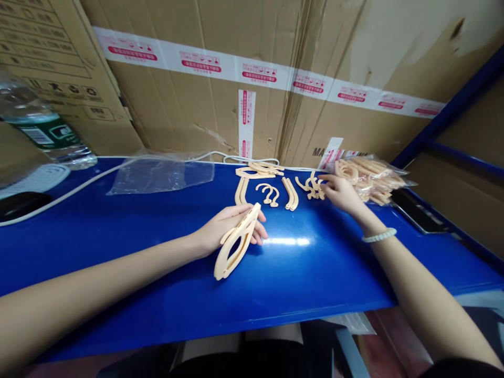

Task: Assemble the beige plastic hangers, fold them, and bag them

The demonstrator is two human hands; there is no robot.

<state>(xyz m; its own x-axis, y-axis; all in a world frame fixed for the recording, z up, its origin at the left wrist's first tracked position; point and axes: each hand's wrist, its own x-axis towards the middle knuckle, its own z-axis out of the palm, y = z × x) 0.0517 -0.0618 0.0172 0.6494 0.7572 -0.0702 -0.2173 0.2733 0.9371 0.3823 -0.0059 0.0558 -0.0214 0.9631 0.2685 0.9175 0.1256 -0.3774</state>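
My left hand [232, 223] is closed around a cream plastic folding-hanger body [238, 244], folded and slanting, held above the blue table [165, 283]. Over at the right, my right hand [339, 193] reaches to a small pile of cream plastic pieces [312, 186]. Its fingers are bent together at the pile's edge; what lies between them is too small to make out. Hanger hooks [270, 195] lie in the middle, between curved hanger arms [290, 194] and another set of arms [241, 191]. Behind them are stacked hanger frames [260, 169].
Clear bags of cream hanger parts [370, 176] lie beyond my right hand, near a dark phone [419, 212]. An empty plastic bag [161, 174], white cable [86, 184], water bottle [47, 131] and black mouse [23, 205] are at the left. Cardboard [189, 110] walls the back.
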